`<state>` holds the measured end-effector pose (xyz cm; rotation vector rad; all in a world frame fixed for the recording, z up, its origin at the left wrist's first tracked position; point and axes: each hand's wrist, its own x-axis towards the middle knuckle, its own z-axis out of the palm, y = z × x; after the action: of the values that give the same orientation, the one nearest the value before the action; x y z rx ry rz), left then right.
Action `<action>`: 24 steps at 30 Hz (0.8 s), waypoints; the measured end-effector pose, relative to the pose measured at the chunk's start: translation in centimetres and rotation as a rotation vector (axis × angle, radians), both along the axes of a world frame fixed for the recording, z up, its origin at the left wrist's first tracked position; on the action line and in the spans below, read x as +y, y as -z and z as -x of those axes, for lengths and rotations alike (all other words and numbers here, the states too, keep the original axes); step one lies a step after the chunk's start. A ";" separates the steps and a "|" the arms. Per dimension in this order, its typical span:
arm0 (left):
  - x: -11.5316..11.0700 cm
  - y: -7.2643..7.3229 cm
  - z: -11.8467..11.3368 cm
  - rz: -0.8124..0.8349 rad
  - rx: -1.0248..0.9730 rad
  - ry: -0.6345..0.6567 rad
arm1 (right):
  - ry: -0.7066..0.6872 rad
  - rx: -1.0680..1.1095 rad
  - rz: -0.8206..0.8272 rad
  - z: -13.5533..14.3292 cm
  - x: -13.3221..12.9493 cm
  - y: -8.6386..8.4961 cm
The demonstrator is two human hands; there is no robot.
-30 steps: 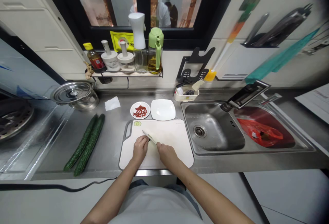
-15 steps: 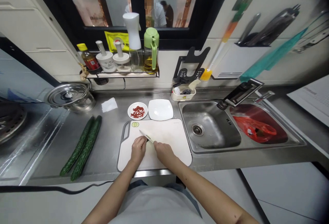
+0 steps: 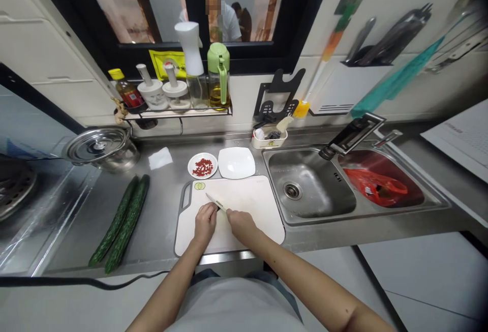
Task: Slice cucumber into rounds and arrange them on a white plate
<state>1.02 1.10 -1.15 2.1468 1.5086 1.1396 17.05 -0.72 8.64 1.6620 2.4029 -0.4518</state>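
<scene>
My right hand (image 3: 241, 224) is closed round the handle of a small knife (image 3: 216, 201), whose blade points up and left over the white cutting board (image 3: 251, 200). Close beside the blade, my left hand (image 3: 206, 220) has its fingers pressed together on a small dark item, mostly hidden and too small to name. The board's printed round green mark (image 3: 199, 186) shows at its upper left corner. Behind the board stand a small plate of red bits (image 3: 203, 166) and a white square plate (image 3: 236, 163).
Two cucumbers (image 3: 124, 222) lie left of the board. A lidded steel pot (image 3: 101, 149) and a white tissue (image 3: 160, 158) are behind them. The sink (image 3: 312, 182) is on the right, with a red bag (image 3: 375, 187) in its second basin. Bottles (image 3: 218, 78) line a shelf.
The camera view has shifted slightly. Both hands and the knife keep nearly the same places on the board.
</scene>
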 end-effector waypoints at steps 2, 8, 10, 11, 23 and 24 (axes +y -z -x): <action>0.0 0.0 0.0 -0.004 0.002 -0.001 | -0.003 0.005 0.001 0.1 0.2 -0.1; 0.0 0.3 0.0 -0.010 0.002 -0.010 | 0.011 0.005 0.006 0.2 0.2 0.0; 0.0 0.4 0.0 -0.004 -0.004 -0.006 | 0.015 0.007 0.012 0.1 0.1 0.1; 0.0 0.4 0.0 -0.002 -0.008 -0.005 | 0.018 0.009 0.013 0.1 0.0 0.2; 0.0 0.1 -0.1 0.019 -0.013 -0.021 | -0.016 0.013 0.054 0.4 1.3 0.0; 0.0 0.1 -0.1 0.018 -0.012 -0.023 | -0.015 0.016 0.054 0.5 1.4 0.0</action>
<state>1.12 1.12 -1.21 2.1121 1.5368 1.1399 16.58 0.70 8.59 1.6230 2.3904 -0.5247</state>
